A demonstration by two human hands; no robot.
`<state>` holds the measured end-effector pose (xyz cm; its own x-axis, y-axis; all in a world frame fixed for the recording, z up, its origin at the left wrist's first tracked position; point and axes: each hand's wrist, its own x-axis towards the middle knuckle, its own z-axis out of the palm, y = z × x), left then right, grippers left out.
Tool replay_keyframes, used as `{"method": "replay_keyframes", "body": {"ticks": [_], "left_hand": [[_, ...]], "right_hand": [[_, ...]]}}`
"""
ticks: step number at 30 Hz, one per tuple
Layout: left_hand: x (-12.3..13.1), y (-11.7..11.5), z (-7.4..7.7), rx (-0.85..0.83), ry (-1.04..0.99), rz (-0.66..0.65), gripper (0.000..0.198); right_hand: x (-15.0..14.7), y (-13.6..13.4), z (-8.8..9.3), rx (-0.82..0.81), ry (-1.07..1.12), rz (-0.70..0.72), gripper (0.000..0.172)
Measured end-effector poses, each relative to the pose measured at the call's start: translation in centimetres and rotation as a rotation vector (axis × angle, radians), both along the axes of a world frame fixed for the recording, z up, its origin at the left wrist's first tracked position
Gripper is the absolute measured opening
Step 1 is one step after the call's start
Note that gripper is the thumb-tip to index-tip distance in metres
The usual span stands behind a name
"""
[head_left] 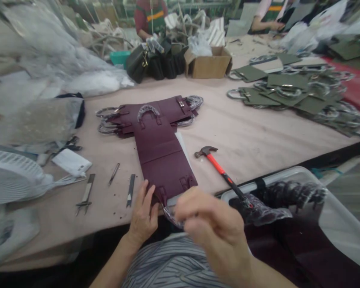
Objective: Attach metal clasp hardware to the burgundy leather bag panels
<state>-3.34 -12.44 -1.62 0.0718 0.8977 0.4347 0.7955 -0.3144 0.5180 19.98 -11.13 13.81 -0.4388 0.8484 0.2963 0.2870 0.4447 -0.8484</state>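
Note:
A long maroon leather bag panel [160, 154] lies flat across the table and overhangs its front edge slightly. It has a plastic-wrapped handle [169, 216] at the near end and another [147, 113] at the far end. With fingers stretched out, my left hand [144, 214] rests at the panel's near left corner. My right hand [213, 224] is raised in front of the near right corner, fingers curled together and partly blurred; what they hold, if anything, is hidden. More maroon panels [174, 110] with wrapped handles are stacked beneath the far end.
A claw hammer [217, 162] lies right of the panel, near a plastic bin [294, 174] holding maroon pieces. Dividers [86, 196], a flat metal tool [131, 190] and a white fan [15, 176] are left. Olive panels [288, 84], a cardboard box [211, 66] and co-workers stand farther back.

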Motion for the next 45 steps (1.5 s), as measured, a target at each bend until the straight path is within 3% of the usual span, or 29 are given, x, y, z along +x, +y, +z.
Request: {"method": "replay_keyframes", "body": {"ticks": [3,5,7,10,17,24,26,29,33,35,38,45], "left_hand": [[0.7,-0.2,-0.1,-0.034,0.009,0.073,0.061],[0.9,-0.2,0.1,-0.055,0.019,0.066,0.062],[0.8,0.0,0.3,-0.07,0.03,0.039,0.063],[0.2,0.4,0.8,-0.089,0.035,0.0,0.065],[0.3,0.7,1.0,-0.135,0.055,-0.047,0.076],[-0.5,1.0,1.3,-0.119,-0.008,-0.012,0.071],[-2.1,1.7,1.8,-0.059,-0.041,0.062,0.056],[-5.9,3.7,3.3,-0.032,-0.042,0.331,0.031],[-11.4,7.2,5.8,-0.465,0.127,0.667,0.025],[-13.1,8.7,6.7,-0.607,0.158,0.682,0.025],[-14.1,10.5,7.0,-0.694,0.184,0.633,0.025],[-12.4,12.2,7.3,-0.782,0.303,0.573,0.021]], "right_hand": [[1.1,4.4,-5.5,-0.022,-0.144,-0.428,0.036],[2.1,5.7,-9.7,-0.074,-0.299,-0.425,0.05],[2.7,5.7,-13.3,-0.069,-0.427,-0.358,0.051],[2.7,4.2,-16.0,0.057,-0.527,-0.379,0.05],[1.9,3.1,-15.6,0.286,-0.626,-0.451,0.058],[3.9,5.4,-17.3,0.191,-0.53,-0.438,0.064],[4.2,6.5,-17.3,0.134,-0.482,-0.46,0.068],[3.7,7.9,-16.9,0.108,-0.446,-0.45,0.068],[2.2,8.5,-16.9,0.127,-0.431,-0.42,0.063],[1.8,8.3,-17.1,0.146,-0.432,-0.435,0.059],[1.7,8.0,-17.2,0.169,-0.438,-0.426,0.056],[1.5,7.9,-17.0,0.221,-0.438,-0.454,0.058]]}}
